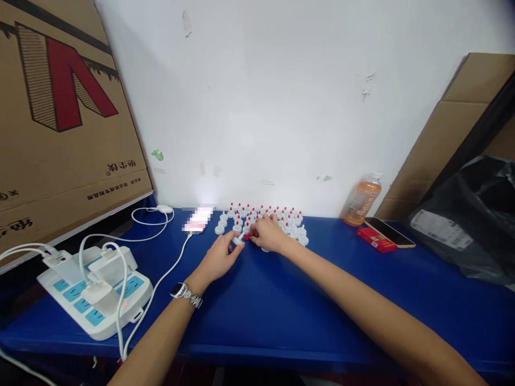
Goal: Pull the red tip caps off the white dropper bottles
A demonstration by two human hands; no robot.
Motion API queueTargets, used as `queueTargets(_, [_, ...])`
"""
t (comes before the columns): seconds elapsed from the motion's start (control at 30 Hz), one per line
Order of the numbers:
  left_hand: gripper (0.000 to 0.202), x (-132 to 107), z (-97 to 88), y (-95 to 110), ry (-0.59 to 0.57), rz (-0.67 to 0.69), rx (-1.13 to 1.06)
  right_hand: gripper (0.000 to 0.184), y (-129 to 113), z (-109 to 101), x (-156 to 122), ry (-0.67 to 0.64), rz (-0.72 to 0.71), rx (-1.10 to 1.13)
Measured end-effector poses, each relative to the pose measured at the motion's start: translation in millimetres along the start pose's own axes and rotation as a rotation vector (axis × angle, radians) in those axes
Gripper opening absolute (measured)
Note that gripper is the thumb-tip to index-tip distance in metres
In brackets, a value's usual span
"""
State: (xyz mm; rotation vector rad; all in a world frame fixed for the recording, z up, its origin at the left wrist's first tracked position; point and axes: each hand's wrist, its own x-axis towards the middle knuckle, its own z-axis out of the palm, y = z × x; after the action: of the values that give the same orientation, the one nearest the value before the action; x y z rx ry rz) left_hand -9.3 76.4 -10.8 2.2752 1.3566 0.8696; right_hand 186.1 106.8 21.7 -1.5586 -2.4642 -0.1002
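Observation:
My left hand (pixel 221 254) pinches a white nozzle cap (pixel 237 240) between thumb and fingers, its spout tilted toward the right. Close by, the curled fingers of my right hand (pixel 267 234) are closed at a small red tip (pixel 247 236), right beside that spout. Whether the red tip touches the spout is too small to tell. Behind both hands, several white nozzle caps with red tips (pixel 237 227) stand in rows on the blue table. Other white nozzle caps (pixel 219 229) at the left and right ends of the group have bare spouts. My right hand hides part of the group.
A white power strip (pixel 100 332) with plugs and cables fills the left side. Near the wall lies a blurred, lit phone (pixel 200 219) on a cable. On the right are an orange drink bottle (pixel 362 201), a red box (pixel 376 239), another phone (pixel 390 234) and a black bag (pixel 478 214).

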Motion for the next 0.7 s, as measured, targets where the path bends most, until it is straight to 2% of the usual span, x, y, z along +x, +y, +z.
queueTargets(0.43, [0.044,-1,1.5,1,-0.028,-0.014,0.017,0.01,9,4,-3,0.049,-0.018,0.083])
queueTargets(0.53, [0.043,-1,0.1,3,-0.028,-0.028,0.01,0.005,8,2,-3,0.157,-0.003,0.306])
queueTargets(0.7, [0.044,-2,2.2,6,-0.015,-0.014,-0.051,0.012,-5,4,-4,0.357,0.071,0.941])
